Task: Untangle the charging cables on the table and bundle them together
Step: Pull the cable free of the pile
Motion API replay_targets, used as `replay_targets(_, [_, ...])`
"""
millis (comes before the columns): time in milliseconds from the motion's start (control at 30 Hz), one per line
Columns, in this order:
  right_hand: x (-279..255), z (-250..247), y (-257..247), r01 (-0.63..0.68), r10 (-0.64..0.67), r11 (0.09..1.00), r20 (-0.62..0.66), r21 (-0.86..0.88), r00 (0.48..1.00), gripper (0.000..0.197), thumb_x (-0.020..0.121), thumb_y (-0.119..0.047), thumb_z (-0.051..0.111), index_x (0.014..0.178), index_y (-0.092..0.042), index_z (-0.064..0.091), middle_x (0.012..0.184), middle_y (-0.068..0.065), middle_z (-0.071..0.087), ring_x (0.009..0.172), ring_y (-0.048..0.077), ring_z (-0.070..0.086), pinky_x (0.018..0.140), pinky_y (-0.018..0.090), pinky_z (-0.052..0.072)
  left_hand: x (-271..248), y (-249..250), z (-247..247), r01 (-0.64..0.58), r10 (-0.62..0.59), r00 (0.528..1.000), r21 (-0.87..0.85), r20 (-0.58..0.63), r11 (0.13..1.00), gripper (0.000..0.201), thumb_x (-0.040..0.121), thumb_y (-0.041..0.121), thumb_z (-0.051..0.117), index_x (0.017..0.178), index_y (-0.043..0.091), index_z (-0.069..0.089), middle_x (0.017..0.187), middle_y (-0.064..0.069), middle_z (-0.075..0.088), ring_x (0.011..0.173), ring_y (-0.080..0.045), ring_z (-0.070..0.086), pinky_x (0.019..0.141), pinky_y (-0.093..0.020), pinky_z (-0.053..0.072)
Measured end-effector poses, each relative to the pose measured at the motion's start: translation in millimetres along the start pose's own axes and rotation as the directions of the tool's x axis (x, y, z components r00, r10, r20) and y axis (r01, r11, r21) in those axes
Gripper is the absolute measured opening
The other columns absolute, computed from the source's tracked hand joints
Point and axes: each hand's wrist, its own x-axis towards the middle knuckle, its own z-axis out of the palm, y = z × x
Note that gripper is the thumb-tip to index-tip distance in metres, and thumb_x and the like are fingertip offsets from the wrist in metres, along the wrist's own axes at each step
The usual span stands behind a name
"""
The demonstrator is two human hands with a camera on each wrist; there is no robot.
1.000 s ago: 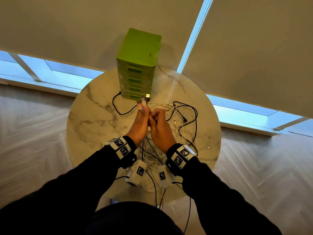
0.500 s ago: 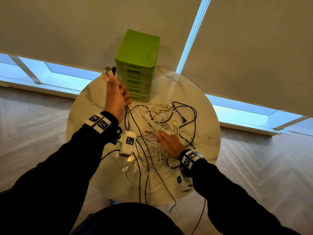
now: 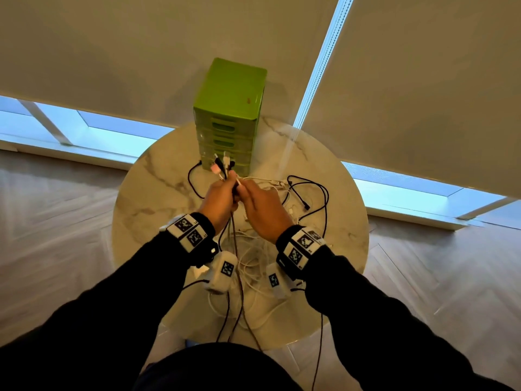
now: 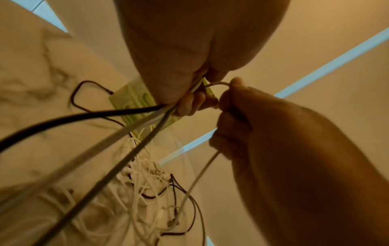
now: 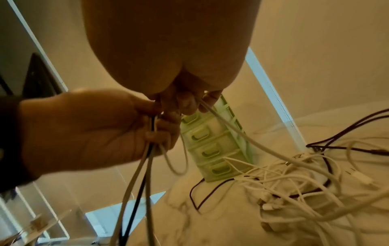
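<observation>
Gripping cable ends (image 3: 224, 165), the left hand (image 3: 218, 203) meets the right hand (image 3: 263, 211), pinching a white cable (image 5: 242, 134), over the marble table (image 3: 158, 193); wood floor (image 3: 56, 221) around.

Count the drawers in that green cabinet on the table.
4, stacked in the green cabinet: top, second, third, bottom drawer. None seems hidden, though the held cable plugs partly cover the lowest in the head view.
</observation>
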Motion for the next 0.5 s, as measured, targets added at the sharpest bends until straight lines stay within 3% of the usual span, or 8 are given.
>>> replay_targets(33, [-2.9,4.7,2.4,0.024,-0.024,1.000,0.008,-0.010,1.000,0.032,0.108,-0.037,0.033,0.121,-0.023,0.059,0.081,0.003,0.070,0.069,0.023,0.063,0.069,0.037,0.047,0.9,2.8,0.7,0.006,-0.008,1.000,-0.078,-0.027,0.997,0.042,0.108,0.038,0.038,0.083,0.012,0.059,0.067,0.000,0.050,0.060,-0.011,0.042,0.055,-0.025,0.031])
replay_targets(133, [-14.5,11.4,12.9,0.020,-0.023,0.999,0.080,0.040,0.997,0.028,0.107,-0.041,0.032,0.091,-0.026,0.049,0.068,0.005,0.061,0.061,0.026,0.056,0.067,0.041,0.045,1.0,16.1,1.4,-0.038,0.012,0.995,-0.278,-0.096,0.960,0.039,0.109,0.034,0.036,0.078,0.015,0.050,0.059,0.005,0.052,0.057,-0.010,0.045,0.054,-0.020,0.036])
replay_targets(233, [-27.2,12.6,33.2,-0.064,0.041,0.991,0.189,0.117,0.981,0.035,0.107,-0.043,0.032,0.088,-0.020,0.049,0.072,0.006,0.061,0.065,0.022,0.056,0.067,0.040,0.045,1.9,29.3,-4.6,-0.085,0.046,0.994,-0.443,-0.097,0.892,0.039,0.109,0.038,0.034,0.078,0.018,0.046,0.059,0.005,0.049,0.055,-0.012,0.051,0.056,-0.023,0.044])
replay_targets(300, [-36.7,11.2,54.1,-0.136,0.096,0.981,0.264,0.137,0.960,0.033,0.108,-0.043,0.032,0.088,-0.024,0.051,0.076,-0.003,0.058,0.068,0.013,0.054,0.070,0.035,0.046,5.0,40.3,-13.8,-0.107,0.066,0.993,-0.522,-0.098,0.846,0.038,0.109,0.040,0.034,0.078,0.020,0.045,0.057,0.006,0.044,0.051,-0.011,0.048,0.052,-0.022,0.042])
replay_targets(400, [-49.8,3.5,83.5,-0.229,0.207,0.973,0.366,0.017,0.907,0.033,0.107,-0.045,0.035,0.090,-0.024,0.054,0.081,-0.002,0.062,0.077,0.018,0.059,0.080,0.041,0.049,12.4,59.3,-31.3,-0.162,0.132,0.987,-0.530,-0.095,0.832,0.037,0.109,0.040,0.033,0.078,0.021,0.044,0.053,0.010,0.037,0.042,-0.006,0.031,0.043,-0.020,0.028])
replay_targets(500, [-51.9,-10.0,97.4,-0.271,0.290,0.957,0.413,-0.105,0.864,0.033,0.107,-0.045,0.036,0.088,-0.023,0.053,0.079,0.003,0.060,0.075,0.024,0.057,0.077,0.040,0.046,14.4,74.0,-42.8,-0.204,0.178,0.979,-0.391,-0.103,0.898,0.038,0.110,0.038,0.030,0.078,0.021,0.043,0.054,0.009,0.033,0.042,-0.006,0.025,0.043,-0.021,0.023])
